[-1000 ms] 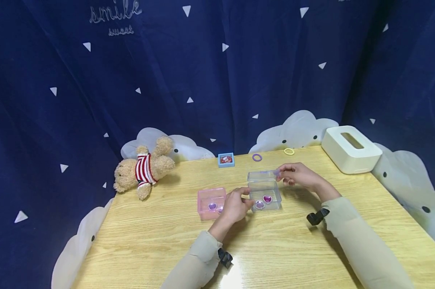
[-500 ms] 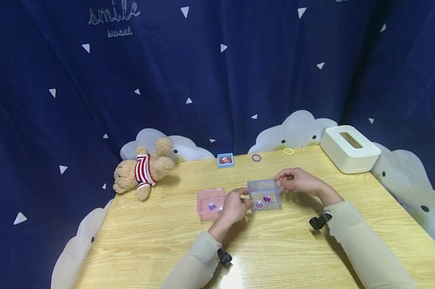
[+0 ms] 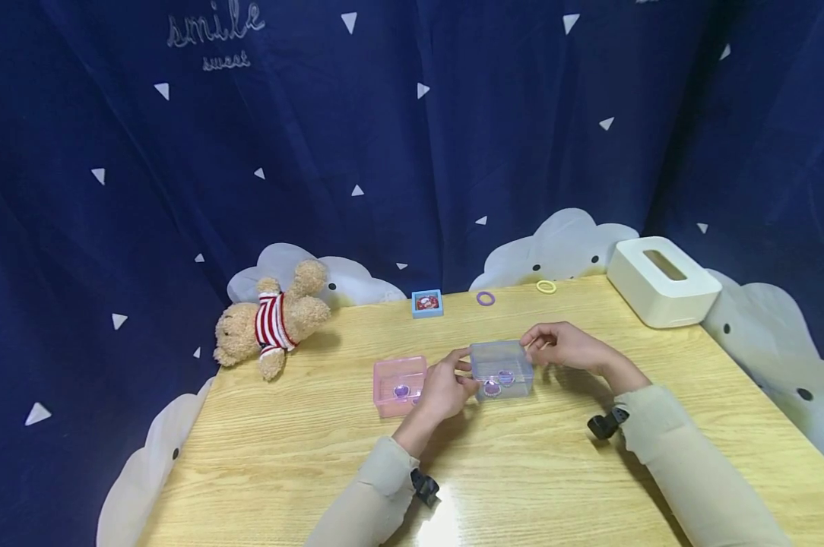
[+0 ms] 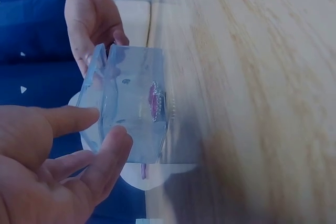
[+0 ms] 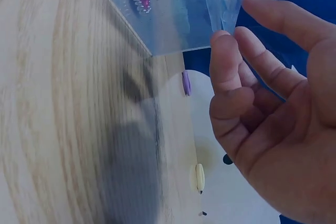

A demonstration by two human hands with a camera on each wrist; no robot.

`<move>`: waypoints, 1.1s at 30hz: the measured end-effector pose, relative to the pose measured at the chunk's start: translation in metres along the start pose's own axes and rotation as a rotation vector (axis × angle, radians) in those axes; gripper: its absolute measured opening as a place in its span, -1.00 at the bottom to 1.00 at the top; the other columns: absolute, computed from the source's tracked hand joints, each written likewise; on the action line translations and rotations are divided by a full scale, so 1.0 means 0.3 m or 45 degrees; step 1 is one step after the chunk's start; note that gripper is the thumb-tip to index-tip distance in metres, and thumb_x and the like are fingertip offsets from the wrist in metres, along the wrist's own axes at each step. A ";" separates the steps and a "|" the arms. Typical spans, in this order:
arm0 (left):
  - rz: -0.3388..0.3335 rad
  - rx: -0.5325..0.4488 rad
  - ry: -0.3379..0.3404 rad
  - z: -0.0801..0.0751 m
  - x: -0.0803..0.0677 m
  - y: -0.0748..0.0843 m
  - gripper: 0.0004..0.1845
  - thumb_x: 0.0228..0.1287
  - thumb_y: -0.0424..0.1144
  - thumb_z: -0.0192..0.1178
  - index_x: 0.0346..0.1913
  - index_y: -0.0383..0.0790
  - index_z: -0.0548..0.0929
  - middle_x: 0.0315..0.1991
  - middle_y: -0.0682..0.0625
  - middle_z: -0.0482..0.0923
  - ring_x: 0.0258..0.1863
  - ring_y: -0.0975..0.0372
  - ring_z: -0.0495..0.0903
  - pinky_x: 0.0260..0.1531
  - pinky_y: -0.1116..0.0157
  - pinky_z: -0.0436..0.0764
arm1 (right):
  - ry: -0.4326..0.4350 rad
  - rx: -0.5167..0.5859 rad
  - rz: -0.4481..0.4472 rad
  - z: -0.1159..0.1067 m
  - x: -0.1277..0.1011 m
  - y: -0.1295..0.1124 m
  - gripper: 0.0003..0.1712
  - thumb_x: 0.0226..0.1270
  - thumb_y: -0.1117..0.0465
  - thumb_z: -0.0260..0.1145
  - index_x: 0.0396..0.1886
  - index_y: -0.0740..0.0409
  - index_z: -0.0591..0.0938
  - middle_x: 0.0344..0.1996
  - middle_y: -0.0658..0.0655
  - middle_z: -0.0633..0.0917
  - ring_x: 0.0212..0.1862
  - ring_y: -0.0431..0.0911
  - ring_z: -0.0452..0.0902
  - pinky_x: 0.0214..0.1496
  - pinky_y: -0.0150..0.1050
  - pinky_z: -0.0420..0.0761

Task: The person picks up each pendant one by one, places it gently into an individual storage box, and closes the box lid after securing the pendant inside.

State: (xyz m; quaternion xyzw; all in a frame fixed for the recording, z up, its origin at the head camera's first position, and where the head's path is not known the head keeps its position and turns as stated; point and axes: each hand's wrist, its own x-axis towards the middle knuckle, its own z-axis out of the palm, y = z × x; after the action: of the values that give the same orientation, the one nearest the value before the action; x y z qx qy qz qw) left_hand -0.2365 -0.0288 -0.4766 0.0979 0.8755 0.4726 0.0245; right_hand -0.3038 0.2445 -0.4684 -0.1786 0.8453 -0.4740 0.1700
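A clear plastic box [image 3: 521, 385] stands on the table, its hinged lid [image 3: 497, 351] tilted low over it. Through its wall show two gem-like pieces with beaded rims, including a pink one [image 4: 154, 100]. My left hand [image 3: 446, 389] rests its fingertips on the box's left end, thumb and fingers spread rather than wrapped round it. At the right end, my right hand [image 3: 568, 348] pinches the lid's edge between thumb and fingertips. A pink plastic box [image 3: 385, 399] is left of my left hand, partly hidden, with purple gem pieces [image 3: 401, 391] inside.
A teddy bear [image 3: 309, 311] in a striped top lies at the left. Along the back are a small blue square frame [image 3: 417, 312], a purple ring [image 3: 479, 299] and a yellow ring [image 3: 540, 290]. A white tissue box [image 3: 679, 304] stands at the back right.
The clear box's lid has swung from raised at the back down over the box. My right hand has come down and slightly toward me with it. The left hand has barely moved.
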 end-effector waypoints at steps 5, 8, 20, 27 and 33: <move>0.005 -0.031 -0.037 -0.008 -0.002 0.002 -0.30 0.10 -0.36 0.42 0.36 -0.24 0.48 0.04 -0.23 0.68 -0.29 0.29 0.73 -0.34 0.50 0.66 | 0.001 0.000 -0.011 0.005 0.003 0.004 -0.56 0.23 0.21 0.45 0.05 0.30 0.58 -0.22 0.26 0.67 -0.29 -0.14 0.51 -0.38 -0.32 0.53; -0.006 -0.051 -0.056 -0.010 -0.003 0.003 -0.33 0.16 -0.30 0.41 0.36 -0.28 0.48 0.06 -0.24 0.66 -0.25 0.25 0.73 -0.33 0.47 0.67 | -0.005 0.000 -0.019 0.009 0.004 0.005 -0.55 0.22 0.28 0.44 0.07 0.35 0.56 -0.22 0.27 0.67 -0.27 -0.12 0.54 -0.34 -0.28 0.58; -0.008 -0.024 -0.033 -0.012 0.001 0.006 -0.37 0.19 -0.32 0.40 0.33 -0.31 0.49 0.03 -0.21 0.68 -0.27 0.24 0.72 -0.33 0.47 0.66 | 0.022 -0.027 -0.032 0.019 0.006 0.004 -0.55 0.23 0.28 0.43 0.08 0.36 0.55 -0.25 0.22 0.68 -0.31 -0.08 0.59 -0.35 -0.20 0.63; 0.001 -0.006 -0.035 -0.014 -0.002 0.008 -0.39 0.21 -0.30 0.38 0.34 -0.31 0.49 0.03 -0.21 0.68 -0.24 0.20 0.75 -0.33 0.45 0.67 | 0.033 -0.057 -0.040 0.020 0.007 0.001 -0.57 0.23 0.28 0.44 0.06 0.31 0.56 -0.24 0.21 0.68 -0.30 -0.09 0.57 -0.37 -0.31 0.56; -0.003 -0.008 -0.031 -0.034 -0.007 0.005 -0.51 0.31 -0.25 0.31 0.28 -0.25 0.56 0.06 -0.17 0.69 -0.23 0.22 0.74 -0.36 0.44 0.65 | 0.062 -0.085 -0.054 0.001 -0.004 -0.014 -0.59 0.24 0.23 0.43 0.05 0.26 0.59 -0.22 0.23 0.70 -0.24 -0.11 0.57 -0.27 -0.31 0.55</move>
State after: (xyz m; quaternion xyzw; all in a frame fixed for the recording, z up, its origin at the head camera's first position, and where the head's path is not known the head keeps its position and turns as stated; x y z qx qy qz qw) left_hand -0.2355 -0.0367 -0.4699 0.1026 0.8737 0.4742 0.0361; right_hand -0.3021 0.2430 -0.4648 -0.1904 0.8606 -0.4532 0.1331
